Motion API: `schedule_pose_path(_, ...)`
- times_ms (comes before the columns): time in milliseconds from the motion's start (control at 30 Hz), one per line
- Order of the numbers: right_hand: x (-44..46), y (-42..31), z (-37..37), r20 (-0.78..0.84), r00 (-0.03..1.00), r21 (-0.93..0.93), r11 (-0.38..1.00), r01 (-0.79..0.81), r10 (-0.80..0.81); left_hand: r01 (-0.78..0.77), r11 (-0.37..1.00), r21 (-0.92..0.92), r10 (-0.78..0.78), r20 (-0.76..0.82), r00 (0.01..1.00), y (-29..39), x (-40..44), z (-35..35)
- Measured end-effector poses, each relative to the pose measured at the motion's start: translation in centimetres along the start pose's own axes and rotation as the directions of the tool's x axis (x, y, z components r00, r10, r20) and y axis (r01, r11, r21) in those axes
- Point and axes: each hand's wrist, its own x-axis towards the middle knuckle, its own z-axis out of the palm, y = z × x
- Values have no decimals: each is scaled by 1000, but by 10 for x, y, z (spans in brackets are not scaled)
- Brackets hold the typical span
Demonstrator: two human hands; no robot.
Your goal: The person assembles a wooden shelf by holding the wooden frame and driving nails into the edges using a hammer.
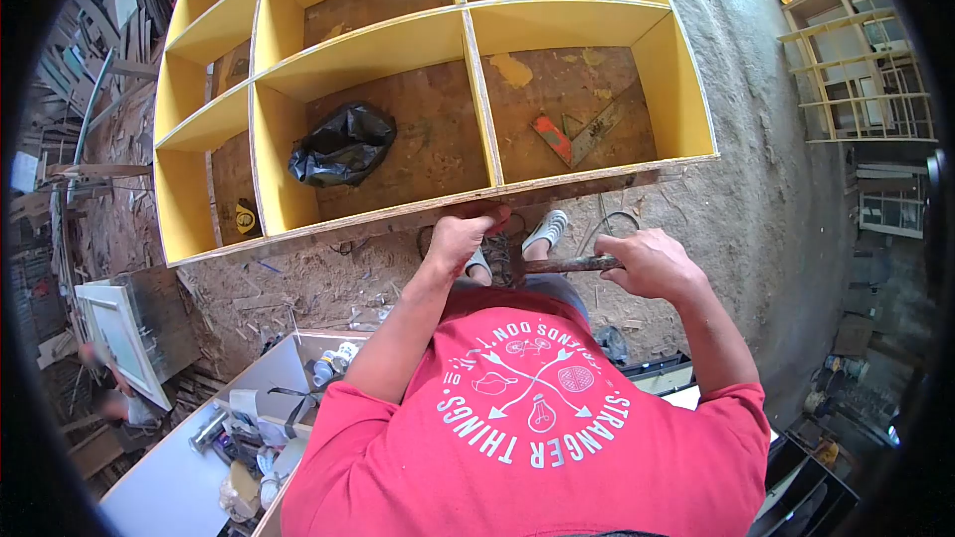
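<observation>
My right hand [652,264] is wrapped round the handle of a hammer [567,265], which lies level in front of my waist and points left. Its dark head end blends into the floor behind it. My left hand [460,242] is closed with fingers pinched together at the near edge of a yellow wooden shelf unit [378,217]. Whatever those fingers hold is too small to make out. Inside the unit, a black plastic bag [343,145] lies in the middle compartment. A square with an orange handle [553,139] rests in the right one, and a yellow-and-black tape measure [246,217] in the left.
My shoes [547,229] stand on a dusty floor strewn with wood scraps. Behind me on the left is an open box [288,378] of tools and bottles. Scrap wood [99,50] is piled at far left; yellow frames [856,70] stand at far right. Another person [124,403] is at lower left.
</observation>
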Motion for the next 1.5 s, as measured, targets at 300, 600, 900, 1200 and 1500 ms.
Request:
schedule_pose_path(300, 12, 1, -34, 87, 996, 9, 999, 34, -34, -29, 993, 115, 36, -65, 997, 9, -9, 8)
schedule_pose_path(600, 21, 0, -42, 100, 995, 8, 1000, 30, -30, 34, 983, 180, -7, -145, 989, 22, -17, 17)
schedule_pose_path(900, 27, 7, -33, 103, 993, 70, 997, 46, -53, 189, 961, 202, -146, -213, 966, 46, -28, 26)
schedule_pose_path(1200, 18, 12, -17, 46, 998, 192, 981, 34, -44, -40, 875, 483, 63, -31, 998, 23, -15, -1)
schedule_pose_path(1500, 9, 26, 4, 5, 1000, 284, 959, 9, -11, -400, 458, 793, 676, -19, 736, 97, 1, 23)
